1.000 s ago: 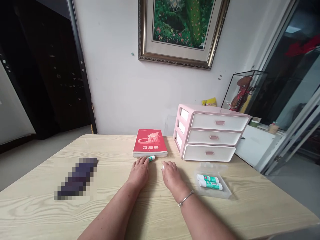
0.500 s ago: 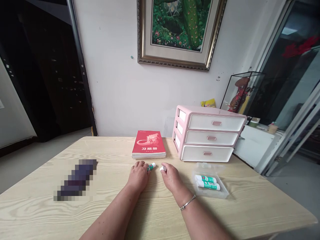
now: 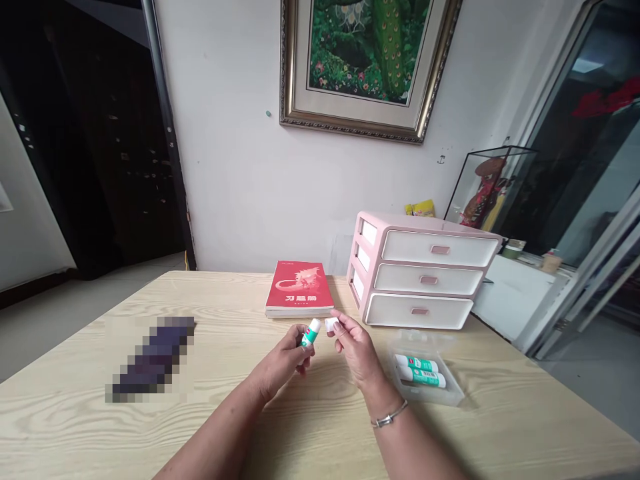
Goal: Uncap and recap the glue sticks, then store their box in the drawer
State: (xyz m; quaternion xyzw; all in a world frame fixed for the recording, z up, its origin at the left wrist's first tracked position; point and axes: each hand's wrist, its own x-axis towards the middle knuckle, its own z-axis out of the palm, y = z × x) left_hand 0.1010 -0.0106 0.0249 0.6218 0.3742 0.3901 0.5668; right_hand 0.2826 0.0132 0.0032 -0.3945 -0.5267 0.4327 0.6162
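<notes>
A green and white glue stick (image 3: 311,333) is gripped in my left hand (image 3: 287,357), its white end tilted up and to the right. Between the thumb and fingers of my right hand (image 3: 354,347) is a small white cap (image 3: 331,325). Cap and glue stick are close together but apart. To the right of my right hand, an open clear plastic box (image 3: 453,397) lies on the table, with two more glue sticks (image 3: 423,378) of the same kind inside it.
Behind my hands lies a stack of books with a red cover (image 3: 300,287). A pink and white drawer unit (image 3: 425,267) stands at the back right. A dark pixelated object (image 3: 153,360) is on the left of the wooden table (image 3: 215,300).
My left hand has turned and raised the glue stick from the tabletop, so more of it shows. My right hand has lifted the cap slightly and opened its other fingers outward.
</notes>
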